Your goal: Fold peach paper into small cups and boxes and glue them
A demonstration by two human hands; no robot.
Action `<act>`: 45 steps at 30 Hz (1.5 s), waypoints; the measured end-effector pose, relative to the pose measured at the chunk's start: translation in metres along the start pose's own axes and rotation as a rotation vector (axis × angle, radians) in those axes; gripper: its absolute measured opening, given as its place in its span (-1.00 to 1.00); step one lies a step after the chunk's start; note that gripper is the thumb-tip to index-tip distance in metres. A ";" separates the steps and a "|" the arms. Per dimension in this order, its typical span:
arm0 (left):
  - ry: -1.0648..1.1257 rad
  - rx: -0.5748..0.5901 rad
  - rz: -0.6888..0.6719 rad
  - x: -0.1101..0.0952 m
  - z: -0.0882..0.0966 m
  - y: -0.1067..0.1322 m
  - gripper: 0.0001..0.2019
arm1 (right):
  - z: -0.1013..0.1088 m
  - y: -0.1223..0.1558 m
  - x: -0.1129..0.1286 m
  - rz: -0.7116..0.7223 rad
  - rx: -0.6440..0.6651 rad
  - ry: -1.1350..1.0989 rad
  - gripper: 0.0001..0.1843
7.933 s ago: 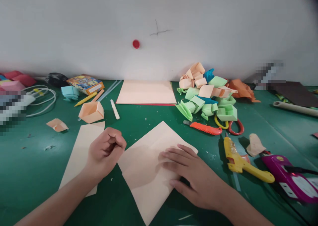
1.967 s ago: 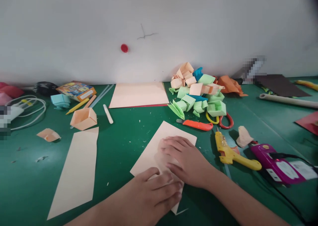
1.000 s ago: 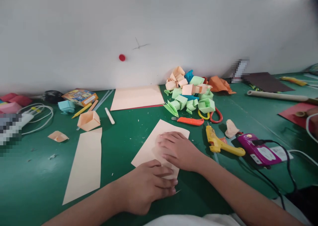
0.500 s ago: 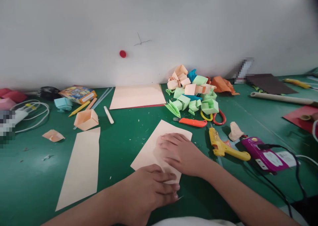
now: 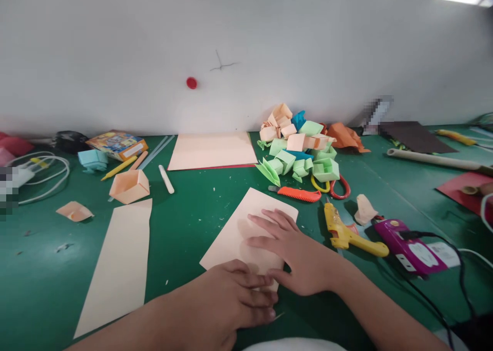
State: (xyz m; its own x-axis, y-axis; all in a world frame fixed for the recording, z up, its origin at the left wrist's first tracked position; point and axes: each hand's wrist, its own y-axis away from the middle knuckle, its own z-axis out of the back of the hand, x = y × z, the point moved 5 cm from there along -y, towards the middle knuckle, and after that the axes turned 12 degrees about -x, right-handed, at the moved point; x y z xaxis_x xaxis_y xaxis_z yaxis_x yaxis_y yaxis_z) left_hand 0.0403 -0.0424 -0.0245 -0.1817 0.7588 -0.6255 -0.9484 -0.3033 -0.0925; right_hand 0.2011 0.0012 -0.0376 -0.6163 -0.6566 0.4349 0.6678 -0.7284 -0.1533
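A folded peach paper sheet (image 5: pixel 239 227) lies on the green table (image 5: pixel 192 207) in front of me. My right hand (image 5: pixel 296 253) rests flat on it, fingers stretched out and slightly spread toward the left. My left hand (image 5: pixel 231 302) presses the sheet's near edge with fingers laid flat together. Neither hand grips anything. The near corner of the sheet is hidden under my hands.
A long peach strip (image 5: pixel 117 263) lies left. A peach paper box (image 5: pixel 130 185), white stick (image 5: pixel 166 179), peach sheet (image 5: pixel 211 150), pile of folded paper shapes (image 5: pixel 300 148), orange cutter (image 5: pixel 298 193), scissors (image 5: pixel 339 186), yellow glue gun (image 5: pixel 348 230) and purple device (image 5: pixel 408 245) surround it.
The sheet went from a wide unfolded shape to a narrower folded one. My left hand came onto its near edge. My right hand has slid nearer and its fingers have spread.
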 end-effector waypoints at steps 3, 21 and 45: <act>0.006 0.000 0.004 0.000 0.000 0.000 -0.32 | 0.001 0.002 0.000 0.001 0.011 0.003 -0.32; 0.171 -0.051 0.005 0.004 0.006 0.005 -0.27 | 0.013 0.003 -0.018 -0.006 -0.036 0.039 -0.65; 0.149 -0.043 0.019 0.005 0.005 0.003 -0.29 | 0.035 0.022 -0.078 -0.515 -0.313 0.399 -0.77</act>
State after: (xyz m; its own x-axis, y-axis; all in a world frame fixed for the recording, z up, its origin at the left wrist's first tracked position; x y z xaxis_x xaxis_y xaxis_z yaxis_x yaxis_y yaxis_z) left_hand 0.0354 -0.0365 -0.0235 -0.1557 0.6594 -0.7355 -0.9325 -0.3437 -0.1108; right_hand 0.2782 0.0434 -0.0440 -0.9659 -0.1929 0.1727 0.1376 -0.9475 -0.2887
